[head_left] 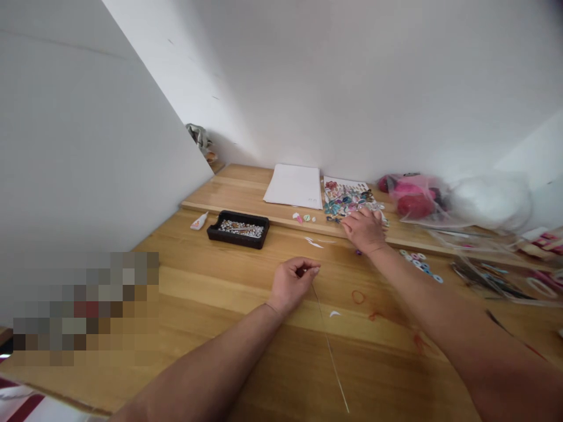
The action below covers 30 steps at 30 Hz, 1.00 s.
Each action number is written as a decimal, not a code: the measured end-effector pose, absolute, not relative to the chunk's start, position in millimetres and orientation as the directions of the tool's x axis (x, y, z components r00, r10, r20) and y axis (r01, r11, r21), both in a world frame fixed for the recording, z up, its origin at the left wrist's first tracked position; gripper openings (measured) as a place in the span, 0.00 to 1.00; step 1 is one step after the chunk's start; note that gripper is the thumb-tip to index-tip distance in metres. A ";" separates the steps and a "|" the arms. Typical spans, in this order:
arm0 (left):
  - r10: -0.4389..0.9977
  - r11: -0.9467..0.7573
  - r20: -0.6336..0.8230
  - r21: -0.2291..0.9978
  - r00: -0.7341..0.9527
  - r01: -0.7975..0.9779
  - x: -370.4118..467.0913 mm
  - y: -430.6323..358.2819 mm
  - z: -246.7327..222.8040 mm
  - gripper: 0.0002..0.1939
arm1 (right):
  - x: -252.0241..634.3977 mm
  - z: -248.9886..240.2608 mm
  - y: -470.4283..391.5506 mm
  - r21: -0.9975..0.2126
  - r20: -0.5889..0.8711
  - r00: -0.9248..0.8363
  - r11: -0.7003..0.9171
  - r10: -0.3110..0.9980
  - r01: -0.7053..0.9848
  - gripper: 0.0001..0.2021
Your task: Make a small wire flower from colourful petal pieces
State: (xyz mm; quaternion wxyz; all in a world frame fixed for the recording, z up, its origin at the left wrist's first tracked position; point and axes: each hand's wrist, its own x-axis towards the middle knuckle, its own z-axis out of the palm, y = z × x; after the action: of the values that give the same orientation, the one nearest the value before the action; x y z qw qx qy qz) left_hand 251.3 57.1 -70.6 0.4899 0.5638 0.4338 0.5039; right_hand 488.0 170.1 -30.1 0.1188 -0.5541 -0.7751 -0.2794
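My left hand [294,285] is closed in a pinch above the middle of the table. From its fingertips a thin, pale thread or wire [329,340] runs down toward the near edge. Farther off, my right hand [364,230] lies over the lower part of a sheet [347,196] covered with colourful flower and leaf shapes. Its fingertips are hard to make out, so whether they hold a piece stays hidden. Between the hands lie thin white slivers [314,242], and a small white curved piece [335,314] sits right of the thread.
A black tray [214,233] of small beads stands beside a white glue bottle [199,221]. White paper [293,184] lies on the raised back board. At right are bagged pink and red material [416,196], small rings [422,262] and a clear bag of tools [497,278]. Red loops [358,297] lie nearby.
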 end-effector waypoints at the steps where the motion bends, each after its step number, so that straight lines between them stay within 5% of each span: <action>1: 0.982 -0.145 0.145 0.989 0.117 -0.008 251.2 57.0 -70.4 0.08 | 489.5 -31.3 171.1 0.288 0.494 -0.345 0.225 0.798 0.931 0.12; 8: 0.982 -0.144 0.143 0.990 0.122 0.004 251.5 57.7 -72.8 0.09 | 502.3 -25.3 162.9 0.140 0.531 -0.179 0.122 0.829 0.983 0.10; 12: 0.982 -0.138 0.136 0.990 0.130 0.011 251.2 58.3 -73.9 0.09 | 506.6 -19.9 148.3 -0.017 0.427 0.007 0.000 0.904 1.000 0.12; 30: 0.981 -0.140 0.137 0.990 0.136 0.010 251.0 57.6 -72.0 0.09 | 507.5 -17.5 143.3 -0.032 0.205 0.153 -0.149 0.967 0.988 0.07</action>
State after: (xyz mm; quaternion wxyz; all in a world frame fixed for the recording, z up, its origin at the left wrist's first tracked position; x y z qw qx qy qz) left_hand 251.0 57.6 -72.0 0.4920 0.5712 0.4337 0.4936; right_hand 507.5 143.3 -17.5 0.0795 -0.7551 -0.6473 -0.0676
